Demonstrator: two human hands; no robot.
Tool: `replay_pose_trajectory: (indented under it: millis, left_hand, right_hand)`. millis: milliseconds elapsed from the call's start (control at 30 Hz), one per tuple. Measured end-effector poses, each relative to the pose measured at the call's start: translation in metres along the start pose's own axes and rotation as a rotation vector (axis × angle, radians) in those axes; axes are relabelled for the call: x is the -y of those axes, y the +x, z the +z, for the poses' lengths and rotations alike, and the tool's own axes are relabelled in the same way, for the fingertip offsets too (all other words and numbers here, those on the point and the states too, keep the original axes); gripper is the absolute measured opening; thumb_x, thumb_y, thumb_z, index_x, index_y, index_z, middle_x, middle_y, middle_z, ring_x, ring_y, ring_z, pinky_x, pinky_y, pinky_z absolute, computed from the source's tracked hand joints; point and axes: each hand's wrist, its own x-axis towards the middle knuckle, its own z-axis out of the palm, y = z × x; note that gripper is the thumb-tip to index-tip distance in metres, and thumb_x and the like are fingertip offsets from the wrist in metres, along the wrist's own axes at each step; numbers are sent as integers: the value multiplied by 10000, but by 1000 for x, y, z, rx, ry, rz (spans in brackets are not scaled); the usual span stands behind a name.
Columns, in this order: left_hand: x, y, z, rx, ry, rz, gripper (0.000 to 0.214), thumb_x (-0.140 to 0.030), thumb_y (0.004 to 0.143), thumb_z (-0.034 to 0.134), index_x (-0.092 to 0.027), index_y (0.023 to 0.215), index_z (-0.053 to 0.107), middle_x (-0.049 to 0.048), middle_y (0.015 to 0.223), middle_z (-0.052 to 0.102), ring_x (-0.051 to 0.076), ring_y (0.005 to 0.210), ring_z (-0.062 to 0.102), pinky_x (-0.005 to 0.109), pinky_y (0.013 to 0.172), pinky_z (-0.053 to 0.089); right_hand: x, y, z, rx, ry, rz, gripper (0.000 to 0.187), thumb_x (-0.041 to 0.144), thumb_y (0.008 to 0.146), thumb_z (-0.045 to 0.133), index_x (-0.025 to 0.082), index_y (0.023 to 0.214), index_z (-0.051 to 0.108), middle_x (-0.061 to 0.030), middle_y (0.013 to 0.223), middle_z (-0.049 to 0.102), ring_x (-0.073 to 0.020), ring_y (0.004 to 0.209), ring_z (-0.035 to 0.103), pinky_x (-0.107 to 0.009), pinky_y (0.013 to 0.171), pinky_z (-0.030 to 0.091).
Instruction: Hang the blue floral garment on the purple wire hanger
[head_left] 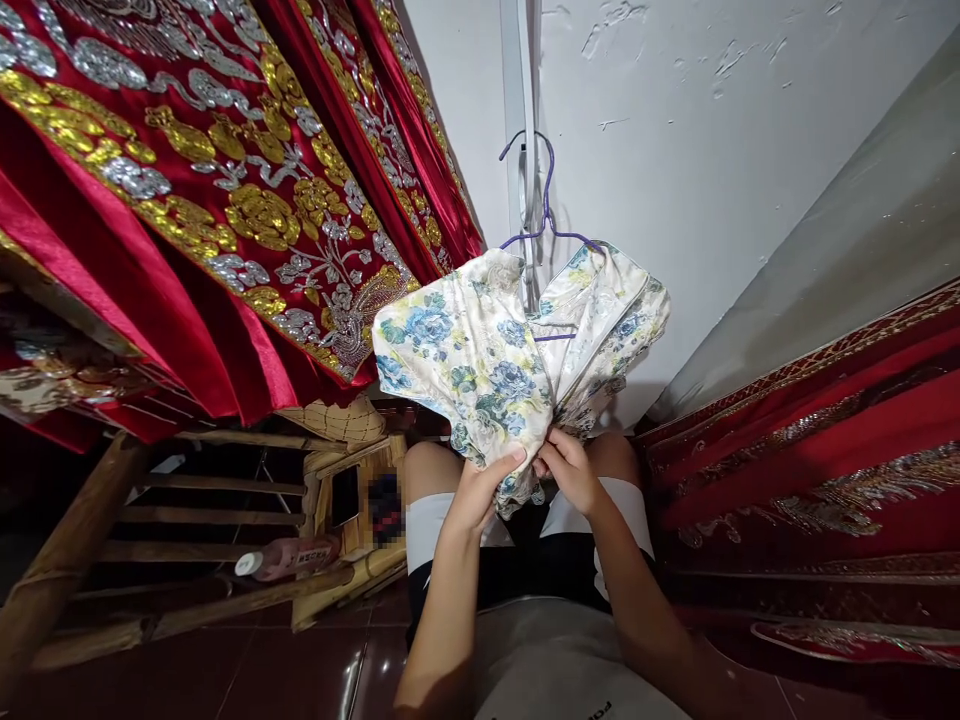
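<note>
A cream garment with blue and yellow flowers (487, 360) hangs on a purple wire hanger (546, 215) hooked on a white wall rail. My left hand (480, 490) grips the bunched lower part of the garment from the left, fingers curled round the cloth. My right hand (571, 470) pinches the cloth just beside it, fingers pressed together. Both hands meet at the garment's lower edge, above my knees.
Red satin drapes with gold and silver embroidery (210, 200) hang at the left, more red embroidered cloth (817, 450) at the right. A bamboo rack (187, 520) with a pink bottle (289, 557) stands at lower left. White wall (712, 120) behind; dark red floor tiles below.
</note>
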Motion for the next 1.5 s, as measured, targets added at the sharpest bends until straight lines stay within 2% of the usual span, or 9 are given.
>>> replay_pose_trajectory:
  millis: [167,300,500,567,700,1000,1200,1333,1500]
  left_hand:
    - [-4,-2,-3,37,50,-25,656,-350,578,941,-149,1157,707,146,1254,728,353,1270,633,455,1124,477]
    - [1,10,-12,-1,102,71,671,-382,659,884,-164,1250,653,157,1287,692,352,1318,591,463,1146,451]
    - [37,40,-22,-568,602,793,653,-353,757,781,-196,1341,536,171,1401,515,317,1372,461,493,1180,356]
    - [52,43,-17,-399,735,874,445,-334,825,723,-203,1231,597,147,1302,571,295,1294,514,469,1141,386]
    - [68,40,-3,13,686,629,153,-285,950,541,-198,1038,631,68,998,664,214,976,633,335,911,487]
    - [72,42,-4,19,763,640,165,-297,971,519,-208,839,563,37,824,588,202,818,564,304,795,425]
    - [85,56,-26,43,881,636,168,-293,954,514,-215,806,531,40,807,579,212,812,552,326,805,402]
    - [68,66,-30,55,861,642,175,-319,965,527,-208,840,580,47,828,607,215,832,577,325,824,428]
    - [-22,77,10,-6,738,1002,365,-390,1011,537,-222,1329,596,119,1157,667,235,1071,622,370,984,471]
  right_hand:
    - [4,-4,1,-10,-5,-7,282,495,939,591,229,1033,593,42,673,514,-118,578,463,-261,566,397]
    - [14,-4,2,-41,18,-43,280,442,911,608,208,763,570,51,560,454,-102,512,405,-260,535,355]
    - [15,3,-2,-237,262,98,244,406,753,693,190,671,615,53,474,425,-82,446,346,-246,458,240]
    - [14,4,-1,-226,285,129,252,415,729,721,182,684,637,50,479,433,-78,448,338,-244,450,211]
    - [18,2,3,-171,173,146,300,442,703,780,166,685,666,27,505,498,-73,455,357,-243,443,194]
    - [77,38,-6,-260,259,31,416,500,601,883,177,663,629,86,446,358,-44,413,242,-239,411,147]
    - [151,92,-6,-115,257,-177,304,464,851,765,186,825,644,104,512,266,-60,408,236,-230,372,210]
    - [164,100,2,-122,181,-264,276,437,869,750,176,844,664,95,500,318,-59,417,277,-211,377,215]
    - [156,83,9,-160,-6,-423,238,415,899,716,197,825,660,60,531,430,-72,462,392,-202,421,291]
